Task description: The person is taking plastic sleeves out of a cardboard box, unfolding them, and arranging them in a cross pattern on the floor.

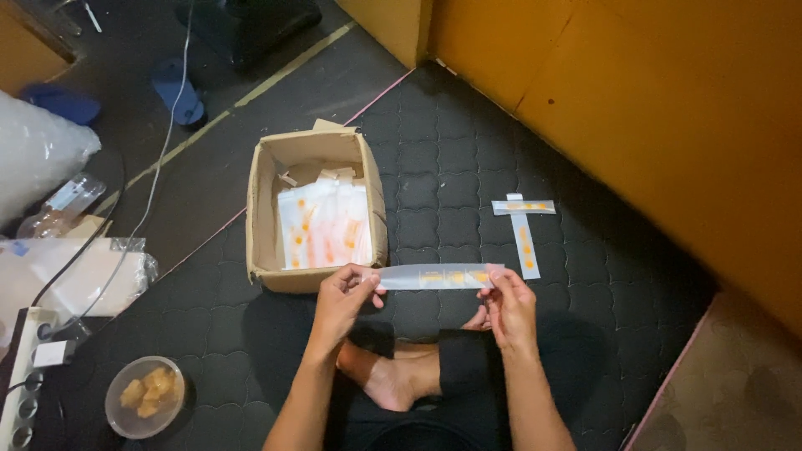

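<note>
I hold a long narrow clear plastic strip packet [434, 276] with small orange pieces inside, stretched level between both hands. My left hand [341, 299] pinches its left end and my right hand [506, 305] pinches its right end. Just beyond it stands an open cardboard box [262, 219] holding a pile of similar clear packets with orange pieces [324, 224]. Two filled strips [525, 227] lie crossed on the dark mat to the right. My bare foot [391, 377] is tucked under my hands.
A clear bowl of orange chunks [144, 396] sits at lower left, by a white power strip [23, 381] and plastic bags [75, 271]. A plastic bottle [63, 205] lies at far left. An orange wall [668, 125] bounds the right side. Blue slippers [177, 90] lie beyond.
</note>
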